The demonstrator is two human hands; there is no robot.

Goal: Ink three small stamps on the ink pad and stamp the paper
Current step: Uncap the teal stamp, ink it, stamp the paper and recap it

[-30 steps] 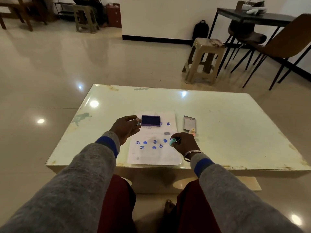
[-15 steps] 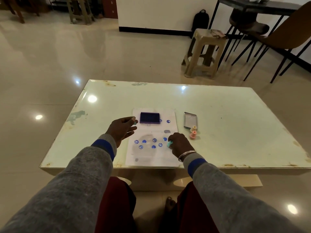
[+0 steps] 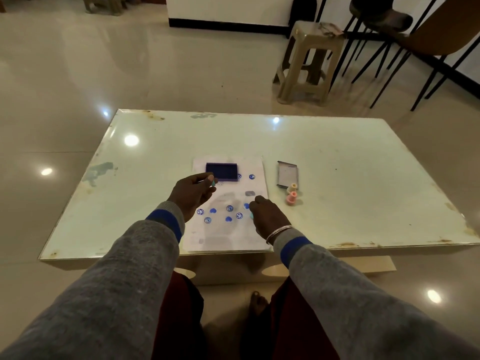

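Your table (image 3: 337,178) carries the paper (image 3: 228,235), with the ink pad (image 3: 222,172) on its far end. Your left hand (image 3: 192,194) pinches a teal cap (image 3: 213,182) beside the pad. Your right hand (image 3: 267,216) is clamped on the teal stamp (image 3: 251,216), pressed to the paper (two more stamps (image 3: 292,193) stand to the right).

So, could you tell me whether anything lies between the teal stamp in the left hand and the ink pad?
Nothing visible does. The left hand holds the teal stamp just beside the near left corner of the ink pad, whose surface is uncovered.
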